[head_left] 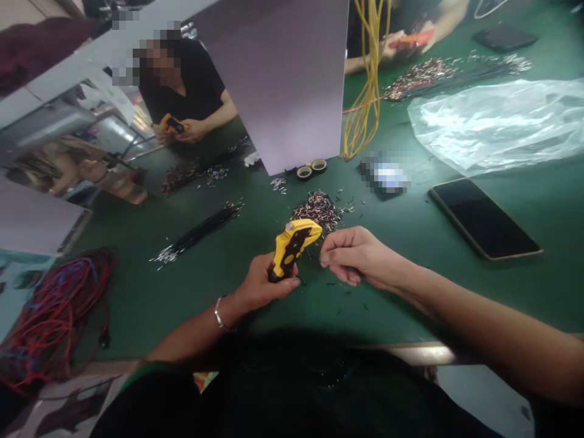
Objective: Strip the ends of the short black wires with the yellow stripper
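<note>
A yellow-and-black wire stripper [292, 248] is gripped in my left hand [262, 285], its head tilted up and to the right. Close beside that head, my right hand [350, 254] has thumb and fingers pinched together. Whatever the pinch holds, if anything, is too small to make out. Just beyond the tool lies a heap of short copper and black wire scraps [322, 207]. Left of it rests a bundle of black wires [201, 232] with silvery ends at the near side and coppery ends at the far side.
Two tape rolls [311, 170] sit by an upright pale panel [292, 85]. At right lie a smartphone [486, 218] and a clear plastic bag [502, 125]. Yellow cables [365, 91] hang beside the panel. Red cables [64, 310] are coiled at left. Other people work across the table.
</note>
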A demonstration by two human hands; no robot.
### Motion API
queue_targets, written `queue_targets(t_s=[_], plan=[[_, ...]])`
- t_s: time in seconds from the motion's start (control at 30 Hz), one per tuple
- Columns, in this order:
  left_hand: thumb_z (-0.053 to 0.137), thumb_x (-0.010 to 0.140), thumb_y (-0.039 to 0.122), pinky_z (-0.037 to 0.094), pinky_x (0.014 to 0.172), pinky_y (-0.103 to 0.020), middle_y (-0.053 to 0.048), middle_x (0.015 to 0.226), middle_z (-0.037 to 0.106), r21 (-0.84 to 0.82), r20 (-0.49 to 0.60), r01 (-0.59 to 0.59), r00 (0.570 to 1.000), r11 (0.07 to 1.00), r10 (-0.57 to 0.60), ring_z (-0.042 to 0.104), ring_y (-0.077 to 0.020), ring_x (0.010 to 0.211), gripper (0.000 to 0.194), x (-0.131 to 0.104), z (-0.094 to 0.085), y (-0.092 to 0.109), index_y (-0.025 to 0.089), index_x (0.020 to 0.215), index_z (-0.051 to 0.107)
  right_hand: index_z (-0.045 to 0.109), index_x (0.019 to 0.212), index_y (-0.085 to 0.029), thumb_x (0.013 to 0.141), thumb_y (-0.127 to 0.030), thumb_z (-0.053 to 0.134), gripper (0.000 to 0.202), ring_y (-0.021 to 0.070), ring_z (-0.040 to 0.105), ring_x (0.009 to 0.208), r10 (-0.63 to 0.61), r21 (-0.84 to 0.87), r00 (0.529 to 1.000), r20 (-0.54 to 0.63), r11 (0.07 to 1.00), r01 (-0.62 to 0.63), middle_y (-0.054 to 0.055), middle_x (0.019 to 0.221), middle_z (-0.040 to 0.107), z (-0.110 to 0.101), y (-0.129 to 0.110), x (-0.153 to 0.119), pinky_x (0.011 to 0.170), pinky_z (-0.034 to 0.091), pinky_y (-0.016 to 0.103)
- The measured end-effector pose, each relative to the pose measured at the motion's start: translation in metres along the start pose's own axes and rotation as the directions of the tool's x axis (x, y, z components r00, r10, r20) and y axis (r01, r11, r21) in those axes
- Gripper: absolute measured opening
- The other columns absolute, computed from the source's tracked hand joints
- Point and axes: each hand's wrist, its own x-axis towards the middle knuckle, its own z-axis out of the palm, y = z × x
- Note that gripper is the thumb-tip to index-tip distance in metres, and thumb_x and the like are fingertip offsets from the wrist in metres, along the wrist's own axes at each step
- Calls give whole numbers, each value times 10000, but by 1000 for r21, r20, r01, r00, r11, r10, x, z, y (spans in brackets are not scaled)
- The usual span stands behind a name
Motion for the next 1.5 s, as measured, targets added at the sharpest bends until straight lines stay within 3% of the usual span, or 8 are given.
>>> queue_targets(t_s=[0.1, 0.27, 0.5, 0.73, 1.1, 1.5], plan=[[799, 742, 286, 464, 479, -227, 7, 641, 601, -189, 56, 6, 998, 982, 5, 552, -89, 479, 266, 2, 1, -2, 120, 859, 628, 655, 618, -169, 666, -206, 652, 61, 38, 372, 275, 0, -4, 1000, -23, 1000, 0, -41, 379, 568, -2, -1, 0, 298, 263, 175], [810, 735, 197, 561, 713, -333, -66, 889, 670, -369, 95, 5, 995, 929, 32, 657, -164, 732, 382, 6, -1, -8, 123, 1074, 650, 663, 625, -166, 664, -217, 681, 67, 39, 378, 281, -24, -37, 999, -41, 999, 22, -40, 384, 568, -9, -1, 3, 306, 267, 183], [807, 718, 165, 554, 731, -359, -74, 922, 664, -487, 142, 10, 988, 873, 68, 651, -181, 758, 410, 11, -10, -7, 126, 1100, 664, 667, 639, -171, 673, -237, 736, 102, 44, 399, 299, -86, -43, 990, -110, 996, 81, -39, 397, 567, -20, -5, 4, 317, 252, 207], [808, 716, 192, 536, 721, -349, -79, 921, 662, -451, 272, 90, 962, 888, 40, 646, -181, 762, 417, 10, -13, -3, 137, 1107, 674, 682, 655, -163, 686, -278, 765, 145, 41, 402, 317, -154, -123, 976, -156, 983, 136, -39, 404, 556, -25, -10, 3, 330, 264, 211], [834, 701, 208, 527, 730, -328, -93, 918, 676, -429, 380, 142, 924, 892, 36, 658, -179, 781, 462, 8, -11, -6, 123, 1125, 671, 698, 672, -154, 688, -310, 768, 171, 45, 411, 338, -185, -260, 972, -144, 955, 144, -43, 407, 530, -25, -13, 2, 349, 309, 216], [824, 724, 242, 534, 618, -269, -55, 796, 656, -341, 338, 118, 941, 933, 4, 621, -135, 666, 298, 6, -10, 2, 114, 949, 675, 714, 697, -154, 688, -340, 804, 207, 47, 414, 351, -182, -252, 973, -145, 957, 141, -43, 417, 532, -25, -12, 2, 358, 311, 218]])
